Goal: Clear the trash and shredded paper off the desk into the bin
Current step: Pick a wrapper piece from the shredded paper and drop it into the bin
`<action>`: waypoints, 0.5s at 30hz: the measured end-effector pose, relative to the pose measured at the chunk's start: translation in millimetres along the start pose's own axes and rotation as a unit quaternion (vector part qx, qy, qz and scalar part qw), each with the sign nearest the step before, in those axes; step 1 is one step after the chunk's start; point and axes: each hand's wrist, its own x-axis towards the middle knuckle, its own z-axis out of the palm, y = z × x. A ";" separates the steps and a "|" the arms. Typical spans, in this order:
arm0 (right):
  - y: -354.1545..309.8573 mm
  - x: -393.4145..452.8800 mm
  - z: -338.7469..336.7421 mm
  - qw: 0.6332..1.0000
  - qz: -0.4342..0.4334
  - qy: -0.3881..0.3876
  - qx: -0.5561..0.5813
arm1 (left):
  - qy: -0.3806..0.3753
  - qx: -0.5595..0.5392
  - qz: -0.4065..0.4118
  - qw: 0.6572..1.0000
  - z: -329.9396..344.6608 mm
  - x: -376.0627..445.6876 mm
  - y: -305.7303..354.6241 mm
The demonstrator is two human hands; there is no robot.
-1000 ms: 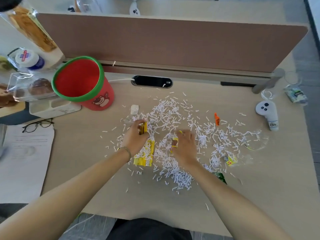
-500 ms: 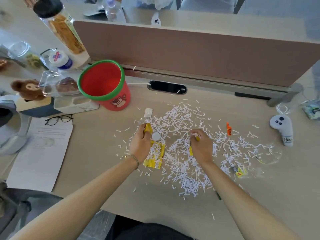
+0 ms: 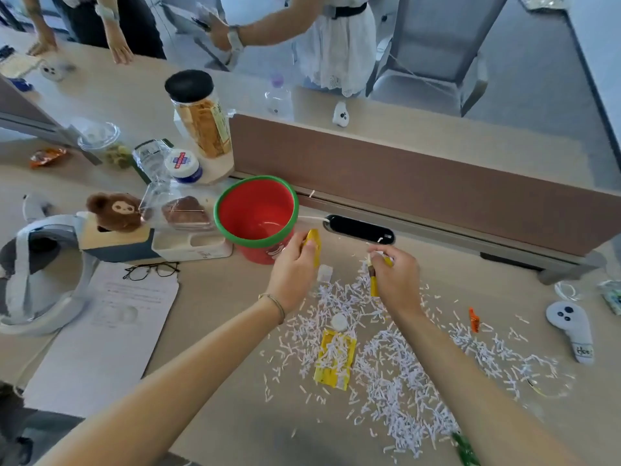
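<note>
The left hand (image 3: 295, 274) is pinching a yellow foil wrapper (image 3: 314, 247) just beside the rim of the red plastic bin with the green lip (image 3: 256, 219), while the right hand (image 3: 396, 280) is clamping another yellow wrapper (image 3: 375, 284) with some white paper shreds. The drop-off step seems to be in hand; next, each hand needs carrying over the bin and opening. Most white shredded paper (image 3: 396, 381), a flat yellow sachet (image 3: 334, 359) and a small orange scrap (image 3: 473, 319) are lying on the desk.

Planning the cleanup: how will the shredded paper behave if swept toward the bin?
The shredded paper is probably very light: thin loose strips, so they would likely scatter rather than slide together. Some lies on the yellow packet, so lifting that may spill them.
</note>
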 end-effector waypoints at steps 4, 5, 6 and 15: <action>-39.6 18.1 37.8 1.000 -0.019 -0.008 0.001 | 0.022 0.029 0.006 0.999 -48.9 43.2 8.2; -46.3 21.1 46.0 1.000 -0.022 -0.011 -0.001 | 0.024 0.069 0.011 0.997 -59.5 55.2 7.5; -53.1 24.6 55.7 1.000 -0.022 -0.018 0.002 | 0.025 0.119 0.016 0.992 -71.2 68.9 7.3; -97.3 60.7 130.3 0.998 -0.006 -0.058 0.017 | -0.112 0.489 -0.019 0.865 -120.5 144.7 -1.6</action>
